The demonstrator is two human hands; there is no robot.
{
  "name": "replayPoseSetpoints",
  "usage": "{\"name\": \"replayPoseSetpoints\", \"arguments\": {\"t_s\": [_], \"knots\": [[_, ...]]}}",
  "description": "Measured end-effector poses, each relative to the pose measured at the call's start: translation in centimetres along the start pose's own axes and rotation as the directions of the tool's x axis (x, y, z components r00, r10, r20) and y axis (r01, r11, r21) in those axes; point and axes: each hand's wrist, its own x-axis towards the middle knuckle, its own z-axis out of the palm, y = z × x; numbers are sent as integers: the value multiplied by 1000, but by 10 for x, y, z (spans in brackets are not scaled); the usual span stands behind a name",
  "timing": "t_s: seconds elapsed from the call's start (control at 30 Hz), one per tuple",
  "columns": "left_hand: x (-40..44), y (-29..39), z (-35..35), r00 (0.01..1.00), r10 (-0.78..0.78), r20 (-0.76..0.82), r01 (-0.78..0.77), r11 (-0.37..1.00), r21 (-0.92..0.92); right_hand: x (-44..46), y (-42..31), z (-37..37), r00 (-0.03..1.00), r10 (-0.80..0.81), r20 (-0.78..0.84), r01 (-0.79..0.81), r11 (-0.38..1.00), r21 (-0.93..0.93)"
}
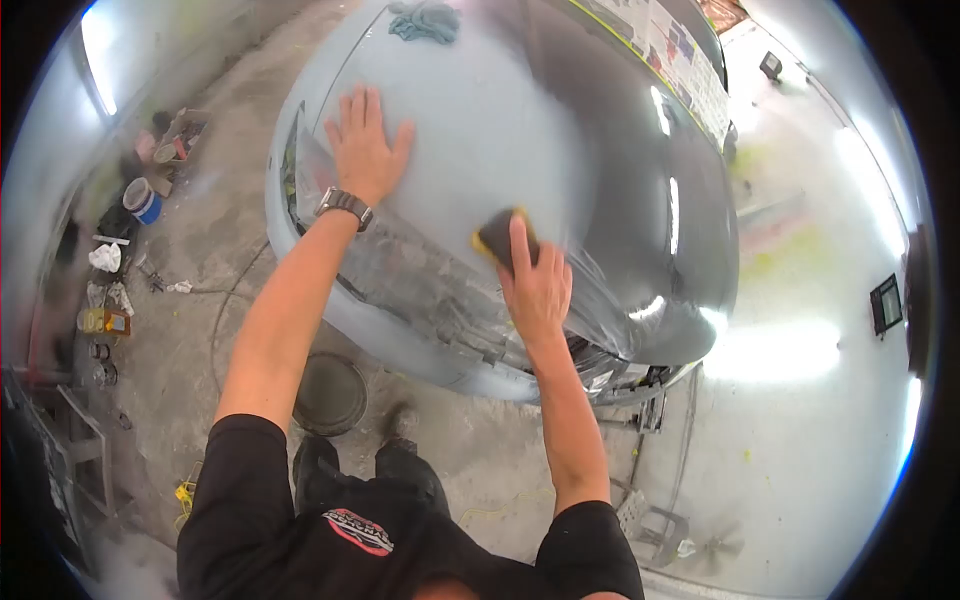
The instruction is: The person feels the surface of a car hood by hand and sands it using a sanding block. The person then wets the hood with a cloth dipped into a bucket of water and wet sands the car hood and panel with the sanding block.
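Observation:
My left hand (370, 150) lies flat on the light grey car hood (490, 120), fingers spread, with a watch (344, 207) on the wrist. My right hand (538, 290) grips a dark sanding block (494, 240) with yellow edges and presses it on the hood near the front edge, index finger stretched along its top. Under the block its working face is hidden. Toward the right the hood turns dark and glossy. Clear plastic film (425, 285) covers the front end below both hands. A crumpled blue-green cloth (424, 21) rests farther up the hood.
Newspaper (690, 75) edged with green tape masks the windshield. Near my feet stands a round dark bucket (330, 393). Along the left wall are a blue-and-white pail (141, 200), a yellowish jug (104, 321) and a metal frame (85, 430). A floodlight (885, 304) is at right.

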Motion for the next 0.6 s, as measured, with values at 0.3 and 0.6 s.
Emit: {"name": "replayPoseSetpoints", "arguments": {"t_s": [0.3,0.6], "knots": [[-4,8,6,1000,-9,-30,9,1000,16,162,78,48,980,172,103,-181,979,92],[23,19,16,993,-118,-22,120,983,138,56,56,10,991,-60,122,56,998,40]]}}
